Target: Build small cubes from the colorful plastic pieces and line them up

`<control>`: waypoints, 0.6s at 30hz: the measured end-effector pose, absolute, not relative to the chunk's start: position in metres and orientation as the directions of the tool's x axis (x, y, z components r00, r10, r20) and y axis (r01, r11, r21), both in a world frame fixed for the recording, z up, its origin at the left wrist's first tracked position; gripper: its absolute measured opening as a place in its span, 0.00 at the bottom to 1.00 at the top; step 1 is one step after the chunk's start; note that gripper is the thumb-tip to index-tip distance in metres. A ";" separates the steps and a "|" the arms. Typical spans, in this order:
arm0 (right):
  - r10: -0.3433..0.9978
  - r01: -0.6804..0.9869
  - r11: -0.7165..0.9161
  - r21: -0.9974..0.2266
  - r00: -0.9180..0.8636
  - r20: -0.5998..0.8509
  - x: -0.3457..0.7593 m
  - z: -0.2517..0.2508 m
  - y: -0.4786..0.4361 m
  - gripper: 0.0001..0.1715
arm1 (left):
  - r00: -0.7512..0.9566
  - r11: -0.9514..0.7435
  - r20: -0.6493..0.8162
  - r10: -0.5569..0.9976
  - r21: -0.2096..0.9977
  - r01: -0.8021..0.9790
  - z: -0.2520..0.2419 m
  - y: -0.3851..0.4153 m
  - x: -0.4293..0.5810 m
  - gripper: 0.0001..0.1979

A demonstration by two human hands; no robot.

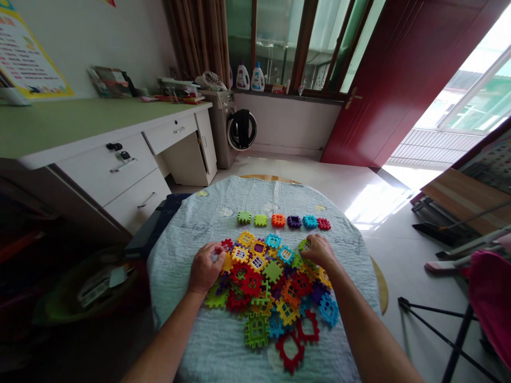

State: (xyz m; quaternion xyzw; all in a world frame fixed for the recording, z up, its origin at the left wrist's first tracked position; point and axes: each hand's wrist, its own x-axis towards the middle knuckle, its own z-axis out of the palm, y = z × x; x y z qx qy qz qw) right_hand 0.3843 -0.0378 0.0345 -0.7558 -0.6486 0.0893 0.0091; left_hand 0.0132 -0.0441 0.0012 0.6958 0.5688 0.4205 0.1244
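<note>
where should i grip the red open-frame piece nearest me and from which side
Pinch the red open-frame piece by its near rim, probably coming from the near side: that edge projects outward from the pile, and the large central opening should leave room inside.

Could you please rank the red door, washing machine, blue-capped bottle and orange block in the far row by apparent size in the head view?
1. Red door
2. Washing machine
3. Blue-capped bottle
4. Orange block
Apparent size only; their distances from the camera differ.

No text is legible, even on the wall poster [29, 59].
</note>
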 end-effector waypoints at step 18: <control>0.995 0.977 -0.058 -0.204 0.041 -0.088 0.389 0.030 -0.033 0.22 | 0.007 -0.324 0.441 0.897 0.649 0.688 0.005 -0.045 0.014 0.07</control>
